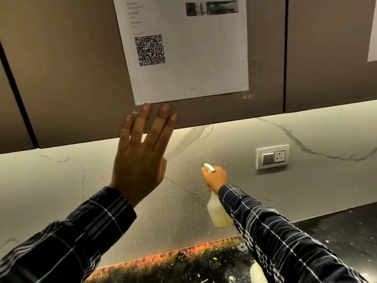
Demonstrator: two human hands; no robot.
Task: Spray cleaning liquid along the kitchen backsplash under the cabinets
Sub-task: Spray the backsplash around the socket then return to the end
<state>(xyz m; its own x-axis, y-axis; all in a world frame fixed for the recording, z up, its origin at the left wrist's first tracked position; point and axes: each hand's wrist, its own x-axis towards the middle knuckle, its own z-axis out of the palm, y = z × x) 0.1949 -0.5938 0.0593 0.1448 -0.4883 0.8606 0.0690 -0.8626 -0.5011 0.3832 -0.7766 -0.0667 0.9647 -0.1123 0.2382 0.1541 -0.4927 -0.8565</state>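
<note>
- We see two hands. Our left hand (140, 160) is raised flat with its fingers spread wide, holding nothing, its fingertips level with the lower part of a cabinet door.
- Our right hand (215, 178) is wrapped around the neck of one spray bottle (217, 213), reaching out toward the wall; both arms wear dark plaid sleeves (285, 237).
- Three brown cabinet doors (67, 74) show in full or in part along the top, with a dark gap between neighbours.
- One backsplash (306, 190), white marble with grey veins, runs under the cabinets and is lit from above. Many water droplets (183, 193) dot it just left of and below the bottle.
- One dark speckled countertop (336, 229) lies along the bottom right, its back edge glowing orange.
- One white sheet of paper (204, 58) is fixed to the middle door; a corner of a second sheet (372, 56) shows at the far right.
- The bottle is translucent, holds pale liquid, and has a white nozzle with a green tip (204, 165) aimed left at the wet patch.
- One white switch-and-socket plate (272, 156) sits on the backsplash, right of the bottle.
- One QR code (150, 50) is printed on the sheet.
</note>
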